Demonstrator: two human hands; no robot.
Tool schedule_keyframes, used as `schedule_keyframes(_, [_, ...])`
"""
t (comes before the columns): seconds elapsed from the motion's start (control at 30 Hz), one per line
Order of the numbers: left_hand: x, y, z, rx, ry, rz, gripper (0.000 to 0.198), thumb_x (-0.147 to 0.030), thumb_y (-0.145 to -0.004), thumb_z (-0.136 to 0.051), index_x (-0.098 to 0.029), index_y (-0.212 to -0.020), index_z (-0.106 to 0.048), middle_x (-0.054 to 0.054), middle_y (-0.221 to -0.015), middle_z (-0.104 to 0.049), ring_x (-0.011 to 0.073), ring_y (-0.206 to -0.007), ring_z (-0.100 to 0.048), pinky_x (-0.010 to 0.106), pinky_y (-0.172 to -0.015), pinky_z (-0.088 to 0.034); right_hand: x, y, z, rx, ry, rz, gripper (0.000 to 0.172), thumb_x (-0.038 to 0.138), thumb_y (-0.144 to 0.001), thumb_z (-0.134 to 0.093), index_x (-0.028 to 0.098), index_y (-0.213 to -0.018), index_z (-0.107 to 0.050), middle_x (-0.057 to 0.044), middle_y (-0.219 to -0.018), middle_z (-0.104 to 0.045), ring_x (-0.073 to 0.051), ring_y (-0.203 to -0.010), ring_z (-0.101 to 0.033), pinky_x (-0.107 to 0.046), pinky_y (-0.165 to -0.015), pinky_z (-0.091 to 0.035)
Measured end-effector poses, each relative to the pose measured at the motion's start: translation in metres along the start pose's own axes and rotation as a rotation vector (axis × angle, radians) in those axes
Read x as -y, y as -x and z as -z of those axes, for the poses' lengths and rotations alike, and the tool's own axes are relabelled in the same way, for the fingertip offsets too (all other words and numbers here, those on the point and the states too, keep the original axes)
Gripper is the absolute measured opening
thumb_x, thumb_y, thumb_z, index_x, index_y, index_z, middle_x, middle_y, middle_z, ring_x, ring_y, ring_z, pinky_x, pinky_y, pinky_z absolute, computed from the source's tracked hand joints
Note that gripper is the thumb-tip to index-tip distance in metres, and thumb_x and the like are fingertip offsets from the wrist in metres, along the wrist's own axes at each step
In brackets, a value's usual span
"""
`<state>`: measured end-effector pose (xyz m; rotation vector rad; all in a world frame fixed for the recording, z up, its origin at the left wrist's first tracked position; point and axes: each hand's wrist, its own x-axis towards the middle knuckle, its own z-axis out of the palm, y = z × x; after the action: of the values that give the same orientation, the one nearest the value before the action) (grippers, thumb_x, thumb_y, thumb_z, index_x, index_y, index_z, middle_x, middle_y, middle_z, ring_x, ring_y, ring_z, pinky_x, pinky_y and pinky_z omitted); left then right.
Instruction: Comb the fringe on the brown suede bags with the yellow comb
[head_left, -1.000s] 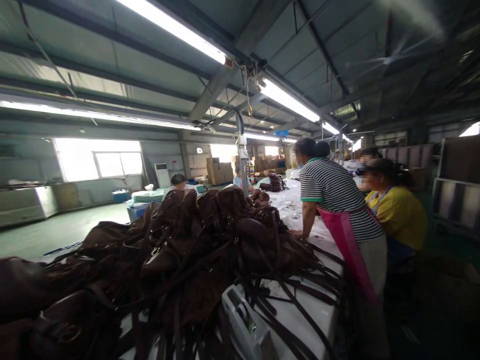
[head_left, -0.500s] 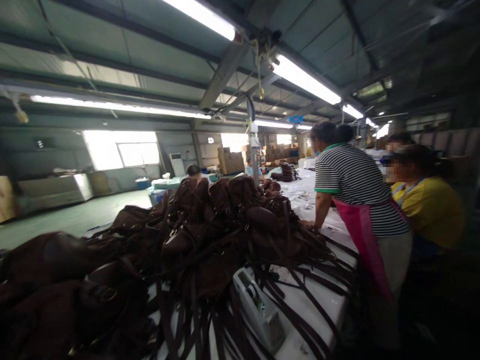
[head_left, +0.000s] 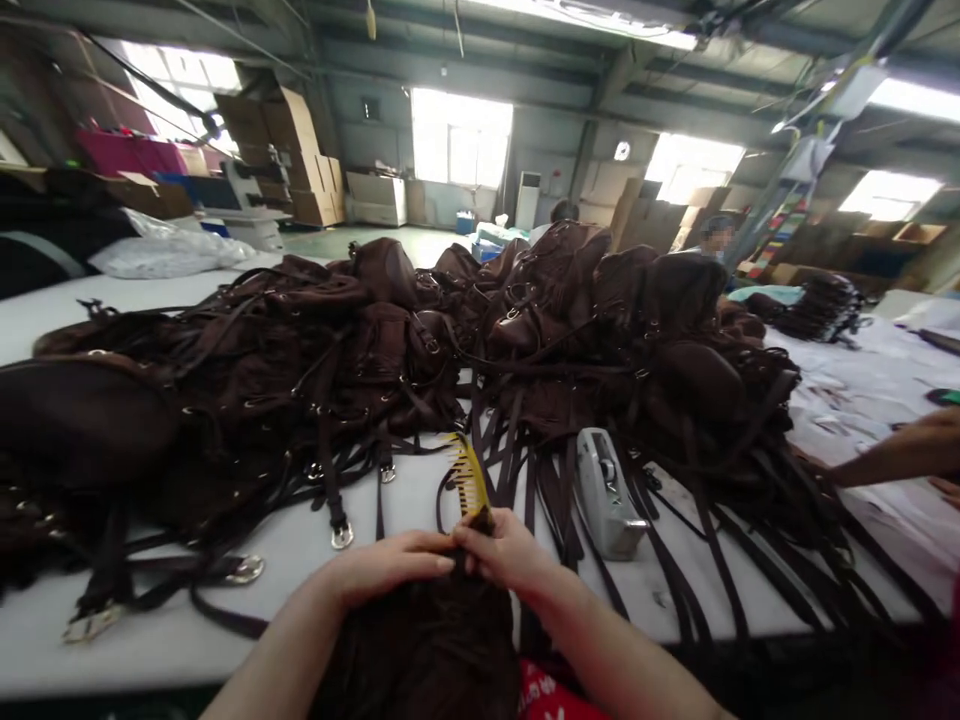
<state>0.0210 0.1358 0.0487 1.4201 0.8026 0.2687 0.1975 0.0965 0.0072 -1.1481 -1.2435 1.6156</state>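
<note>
Both hands meet at the top edge of a dark brown bag [head_left: 427, 650] directly in front of me. My left hand [head_left: 386, 570] is closed on that edge, its thumb stretched to the right and its other fingers partly hidden. Fingers pinched, my right hand [head_left: 510, 550] is at the lower end of a yellow comb-like strip [head_left: 471, 475] with a row of thin teeth. The strip stands up beyond the fingertips; its exact kind is unclear. Straps with metal buckles [head_left: 343, 535] lie on the white table [head_left: 300, 590] around the hands.
A heap of dark brown bags [head_left: 360, 340] stretches across the table. To the right of my hands stands a grey tape dispenser [head_left: 611, 500] among loose straps. Another person's arm [head_left: 900, 450] reaches in at the right. Clear plastic wrapping [head_left: 169, 245] lies far left.
My view has swung left and down from the room and the co-workers on the right. Both my hands, the bag and the yellow strip now show; none were visible before.
</note>
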Motion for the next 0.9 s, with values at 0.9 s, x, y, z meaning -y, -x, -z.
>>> schedule_keyframes(0.9, [0.053, 0.024, -0.046, -0.403, 0.485, -0.069, 0.037, -0.044, -0.072, -0.069, -0.014, -0.093, -0.069, 0.009, -0.094, -0.071, 0.0256, -0.091, -0.062, 0.036, -0.086, -0.048, 0.034, 0.031, 0.000, 0.183, 1.633, 0.182, 0.034, 0.041, -0.097, -0.033, 0.021, -0.106, -0.059, -0.007, -0.084, -0.066, -0.018, -0.074, -0.064, -0.024, -0.062, -0.044])
